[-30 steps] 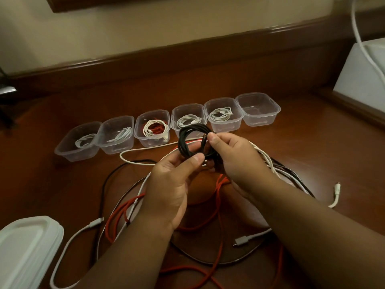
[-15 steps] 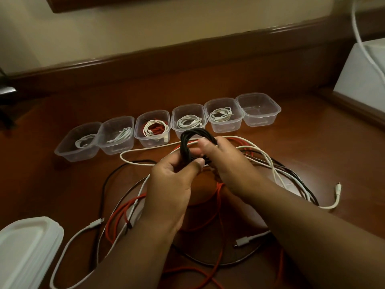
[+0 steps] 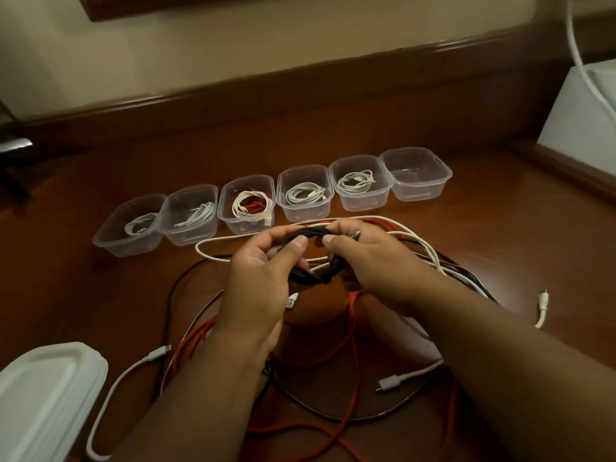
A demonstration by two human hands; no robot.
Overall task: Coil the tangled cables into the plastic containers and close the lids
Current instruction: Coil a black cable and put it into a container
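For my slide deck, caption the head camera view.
Both hands, left hand and right hand, grip a black cable coil before six open containers.

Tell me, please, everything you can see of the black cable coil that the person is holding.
The black cable coil is a thin, dark cord wound into several loops, seen nearly edge-on and lying roughly flat. It is held above the wooden table, in front of the row of containers. The left hand pinches its left side and the right hand its right. A knotted bunch hangs below between the hands.
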